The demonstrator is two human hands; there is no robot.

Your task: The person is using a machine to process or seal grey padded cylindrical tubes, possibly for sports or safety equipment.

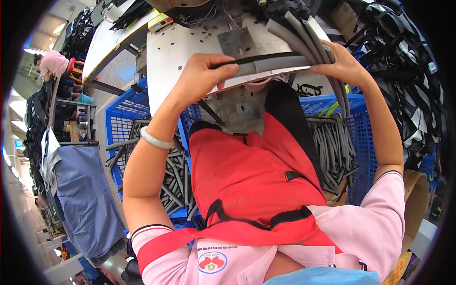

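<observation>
Above the near edge of a white worktable (164,57), a grey tube with a black strip (273,63) along its far side stretches between my hands. My left hand (202,76) is closed on its left end, thumb on the near side and fingers behind. My right hand (344,66) is closed around its right end and a bunch of several grey tubes (304,38). Some of these point up over the table and others hang down past my wrist. How the strip and tube are joined at my left fingers is hidden.
Blue plastic baskets with grey tubes stand left (114,123) and right (363,142) of my legs. Small black bits, a dark plate (236,43) and a yellow box (160,22) sit on the table. Black straps (403,85) hang at right. Someone in pink (54,64) is far left.
</observation>
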